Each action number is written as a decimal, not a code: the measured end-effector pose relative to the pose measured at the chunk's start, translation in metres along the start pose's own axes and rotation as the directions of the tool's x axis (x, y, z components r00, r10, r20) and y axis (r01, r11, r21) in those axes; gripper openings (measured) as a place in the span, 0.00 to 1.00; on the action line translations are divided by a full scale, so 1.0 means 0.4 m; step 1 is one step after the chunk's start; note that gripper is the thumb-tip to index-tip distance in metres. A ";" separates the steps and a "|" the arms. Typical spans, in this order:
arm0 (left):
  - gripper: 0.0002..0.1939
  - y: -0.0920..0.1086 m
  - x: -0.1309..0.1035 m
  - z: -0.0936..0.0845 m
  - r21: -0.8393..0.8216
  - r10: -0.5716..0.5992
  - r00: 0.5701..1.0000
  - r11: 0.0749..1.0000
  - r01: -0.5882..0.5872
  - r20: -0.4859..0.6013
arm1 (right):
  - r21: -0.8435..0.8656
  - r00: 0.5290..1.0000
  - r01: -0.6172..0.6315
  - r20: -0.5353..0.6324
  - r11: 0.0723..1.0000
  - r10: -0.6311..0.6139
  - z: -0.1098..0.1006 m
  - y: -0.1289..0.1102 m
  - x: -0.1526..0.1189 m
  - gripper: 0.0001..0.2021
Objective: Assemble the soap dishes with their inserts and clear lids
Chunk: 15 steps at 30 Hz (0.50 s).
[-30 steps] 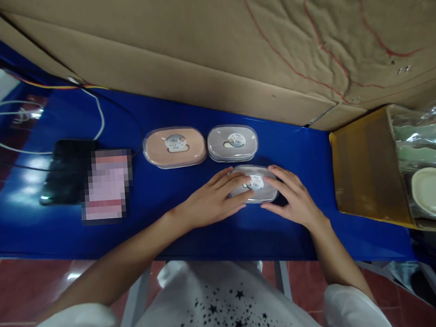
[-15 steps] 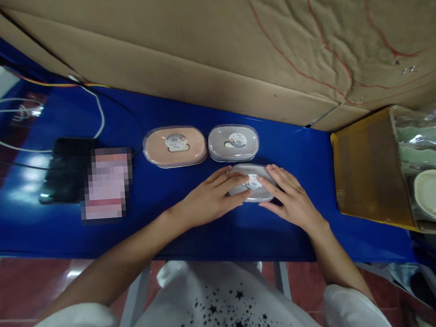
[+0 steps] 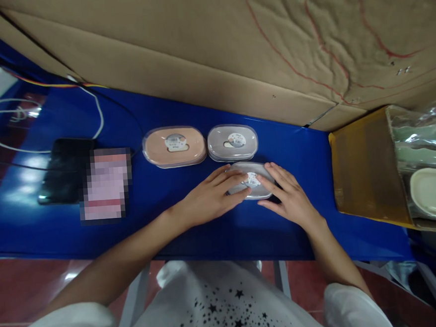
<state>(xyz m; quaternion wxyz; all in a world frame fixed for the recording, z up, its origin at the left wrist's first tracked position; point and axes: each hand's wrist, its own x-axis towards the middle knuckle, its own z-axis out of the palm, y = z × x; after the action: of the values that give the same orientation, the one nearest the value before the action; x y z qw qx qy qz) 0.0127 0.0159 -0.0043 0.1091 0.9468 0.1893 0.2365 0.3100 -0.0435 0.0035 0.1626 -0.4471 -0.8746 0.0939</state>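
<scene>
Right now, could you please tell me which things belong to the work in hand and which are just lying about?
In the work:
near gray container, touched by left hand and right hand
probably peach container, far gray container, open box

Seemingly lying about:
black device
white cable

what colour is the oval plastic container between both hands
The oval plastic container looks pale grey, seen best in the head view.
</scene>
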 end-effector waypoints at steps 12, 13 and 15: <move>0.21 -0.040 0.001 -0.074 0.281 -0.310 0.932 0.892 0.353 -0.187 | -0.146 0.940 -0.308 -0.197 0.940 0.278 -0.047 0.127 -0.066 0.31; 0.22 -0.048 0.000 -0.079 0.293 -0.376 0.903 0.857 0.425 -0.210 | -0.180 0.921 -0.352 -0.240 0.918 0.306 -0.042 0.137 -0.068 0.30; 0.21 -0.064 -0.003 -0.084 0.298 -0.477 0.843 0.790 0.536 -0.251 | -0.218 0.864 -0.448 -0.356 0.867 0.357 -0.031 0.149 -0.068 0.26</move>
<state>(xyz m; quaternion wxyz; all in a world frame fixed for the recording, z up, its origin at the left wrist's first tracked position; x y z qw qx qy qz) -0.0127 0.0423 0.0169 -0.0204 0.8421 0.4843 0.2364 0.3741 -0.0307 -0.0090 0.2035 -0.6495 -0.7288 -0.0746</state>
